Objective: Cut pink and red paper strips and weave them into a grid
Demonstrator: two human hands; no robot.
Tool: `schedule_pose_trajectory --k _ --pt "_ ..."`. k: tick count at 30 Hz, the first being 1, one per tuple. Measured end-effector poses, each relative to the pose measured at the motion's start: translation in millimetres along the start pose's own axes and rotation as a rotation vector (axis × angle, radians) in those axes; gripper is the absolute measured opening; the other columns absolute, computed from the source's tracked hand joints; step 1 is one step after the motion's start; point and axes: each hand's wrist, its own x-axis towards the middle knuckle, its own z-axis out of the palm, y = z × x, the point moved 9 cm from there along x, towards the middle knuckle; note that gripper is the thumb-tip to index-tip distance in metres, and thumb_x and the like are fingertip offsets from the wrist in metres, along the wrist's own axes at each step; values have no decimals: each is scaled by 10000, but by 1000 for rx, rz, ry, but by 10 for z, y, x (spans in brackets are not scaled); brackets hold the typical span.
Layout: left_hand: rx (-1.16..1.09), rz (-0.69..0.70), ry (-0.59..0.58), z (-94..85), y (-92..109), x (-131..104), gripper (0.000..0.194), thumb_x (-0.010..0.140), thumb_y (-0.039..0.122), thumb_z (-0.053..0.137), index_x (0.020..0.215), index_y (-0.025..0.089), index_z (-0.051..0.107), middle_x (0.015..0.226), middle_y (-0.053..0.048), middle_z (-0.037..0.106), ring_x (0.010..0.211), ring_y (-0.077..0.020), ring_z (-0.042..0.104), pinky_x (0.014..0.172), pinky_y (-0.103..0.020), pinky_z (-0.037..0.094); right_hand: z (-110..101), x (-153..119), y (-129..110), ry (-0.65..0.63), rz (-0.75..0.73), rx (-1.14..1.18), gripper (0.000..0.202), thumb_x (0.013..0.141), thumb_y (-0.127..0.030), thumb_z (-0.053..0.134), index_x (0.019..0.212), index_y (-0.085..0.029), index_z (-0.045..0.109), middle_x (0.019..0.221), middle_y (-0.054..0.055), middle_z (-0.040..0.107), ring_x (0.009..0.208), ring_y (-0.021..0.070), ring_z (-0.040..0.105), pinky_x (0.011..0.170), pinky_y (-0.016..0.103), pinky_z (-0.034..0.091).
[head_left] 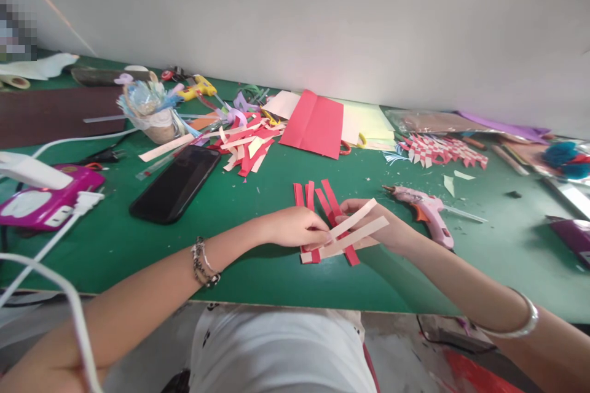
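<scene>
Several red paper strips (327, 196) lie roughly upright in front of me, crossed by pale pink paper strips (364, 236) that pass over and under them. My left hand (299, 226) is closed, thumb and fingers pinching the crossing strips at their left side. From the right, my right hand (380, 227) reaches in behind the pale strips with its fingers closed on the strips near the right red ones. The pale strips' free ends stick out over that hand and partly cover its fingers.
A pink glue gun (428, 212) lies right of my right hand. A black phone (177, 184) rests at left, near loose cut strips (251, 141). Behind are a red paper sheet (313, 123) and a woven red-and-white piece (445, 150). A magenta power strip (50, 196) with white cables stands far left.
</scene>
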Motion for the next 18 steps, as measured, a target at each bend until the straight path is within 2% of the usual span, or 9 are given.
schedule_pose_trajectory --k 5,11,18 --pt "11 -5 31 -24 -5 -1 293 808 266 451 558 155 557 523 22 528 488 -90 465 499 -198 314 -10 -43 -39 -69 7 -9 235 647 -328 663 770 -148 575 694 1 599 601 110 555 546 226 405" --pt "-45 -41 27 -21 -33 -13 255 807 259 457 617 162 596 537 21 555 521 -98 507 526 -188 342 -37 -81 -163 -127 20 -90 236 670 -350 620 624 -160 487 572 -48 496 503 66 439 480 201 312" --pt "-5 -73 63 -47 -32 -17 234 786 229 473 618 166 624 521 25 558 504 -95 494 500 -188 314 -1 -56 -131 -169 52 -118 212 608 -305 646 629 -161 492 607 -31 530 534 87 478 488 206 324"
